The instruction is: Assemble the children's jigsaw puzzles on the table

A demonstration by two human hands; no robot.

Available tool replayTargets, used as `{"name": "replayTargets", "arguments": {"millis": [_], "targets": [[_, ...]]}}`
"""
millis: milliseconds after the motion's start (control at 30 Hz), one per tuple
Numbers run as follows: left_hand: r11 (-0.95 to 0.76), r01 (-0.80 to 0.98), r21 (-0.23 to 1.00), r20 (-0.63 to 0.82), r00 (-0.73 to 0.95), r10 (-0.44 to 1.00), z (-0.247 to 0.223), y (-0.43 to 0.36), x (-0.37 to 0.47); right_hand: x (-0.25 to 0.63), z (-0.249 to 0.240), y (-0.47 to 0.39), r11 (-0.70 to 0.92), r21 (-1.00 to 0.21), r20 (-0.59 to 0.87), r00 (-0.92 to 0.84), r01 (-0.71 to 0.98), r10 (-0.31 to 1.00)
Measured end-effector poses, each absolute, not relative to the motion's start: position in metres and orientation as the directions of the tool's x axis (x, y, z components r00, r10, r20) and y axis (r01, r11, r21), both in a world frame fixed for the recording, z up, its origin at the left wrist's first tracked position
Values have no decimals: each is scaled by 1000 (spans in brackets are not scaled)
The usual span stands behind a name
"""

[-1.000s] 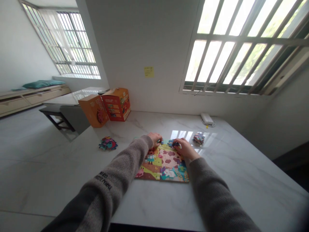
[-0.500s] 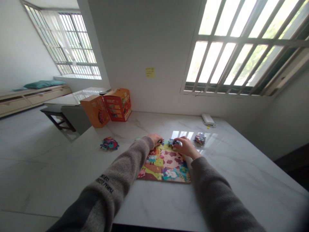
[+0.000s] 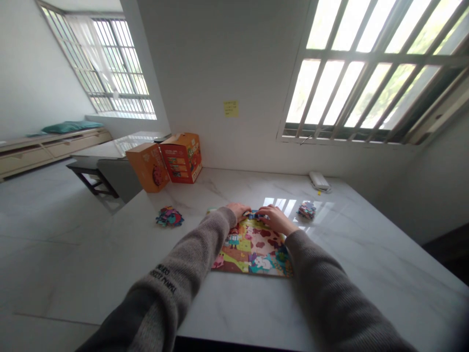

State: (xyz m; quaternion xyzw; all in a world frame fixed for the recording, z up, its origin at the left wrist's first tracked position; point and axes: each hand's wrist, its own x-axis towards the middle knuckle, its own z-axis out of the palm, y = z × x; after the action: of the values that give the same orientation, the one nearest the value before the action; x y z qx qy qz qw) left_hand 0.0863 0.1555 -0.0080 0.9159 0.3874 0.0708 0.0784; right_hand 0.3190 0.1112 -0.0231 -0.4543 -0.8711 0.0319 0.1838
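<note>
So, left hand (image 3: 239, 211) and right hand (image 3: 271, 215) bent at far edge of puzzle (image 3: 252, 247), can't tell if gripping | flat on table (image 3: 238, 308) | probably light, stiff, breaks apart easily; hold edges | pieces (image 3: 169, 216) off left

I wear the one camera on my head — it faces forward and down, past my sleeves (image 3: 194, 269) near the lens, to my hands (image 3: 277, 220) just below mid-view. Its wide frame takes in the bench (image 3: 242, 313), the wall (image 3: 220, 58) ahead and barred windows (image 3: 371, 93) at both upper sides.
</note>
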Motion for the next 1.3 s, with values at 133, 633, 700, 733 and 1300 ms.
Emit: {"name": "replayTargets", "arguments": {"millis": [133,633,700,733,1300], "targets": [[-700,674,238,82,704,706,-9,155,86,320,-21,111,589,-221,282,-528,777,801],[-713,637,293,123,715,688,-17,156,83,318,-16,112,598,-180,243,-553,781,797],[-728,614,305,143,726,672,-18,156,82,318,-16,111,596,-169,241,-553,785,797],[-735,606,304,148,733,664,-19,156,82,317,-16,110,595,-165,237,-554,786,798],[-758,651,48,116,750,651,-20,148,84,308,-15,104,613,-172,275,-560,771,782]]}}
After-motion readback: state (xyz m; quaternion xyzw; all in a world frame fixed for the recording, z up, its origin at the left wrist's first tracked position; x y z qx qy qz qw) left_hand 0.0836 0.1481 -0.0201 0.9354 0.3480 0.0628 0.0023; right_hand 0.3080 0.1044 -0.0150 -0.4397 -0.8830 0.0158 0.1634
